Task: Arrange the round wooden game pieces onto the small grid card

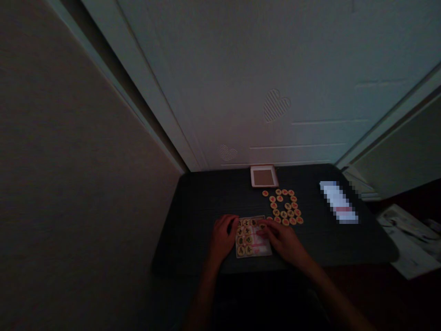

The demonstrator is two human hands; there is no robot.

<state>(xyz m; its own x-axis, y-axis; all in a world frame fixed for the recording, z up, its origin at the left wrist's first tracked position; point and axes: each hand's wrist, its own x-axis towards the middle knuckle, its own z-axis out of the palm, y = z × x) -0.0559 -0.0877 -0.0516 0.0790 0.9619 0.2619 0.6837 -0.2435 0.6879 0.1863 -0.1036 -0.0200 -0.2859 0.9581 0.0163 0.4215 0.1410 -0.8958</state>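
Note:
A shallow square box (262, 250) lies near the front edge of the dark table, with several round pieces with dark characters in its left part and along its top. My left hand (223, 233) rests at the box's left edge, its fingers bent round a gap and nothing seen in them. At the box's upper right, my right hand (280, 238) has its fingertips together on a round piece (262, 226). Beyond that hand, several round pieces with red or dark characters (291, 213) lie loose on the table.
An open, shallow tray or lid (263, 177) sits at the back of the dark table (203, 193). A bright, blurred-out phone-like object (338, 202) lies on the right. Behind stands a pale panel with heart patterns (275, 105). Papers (406, 239) are at the far right, beyond the table.

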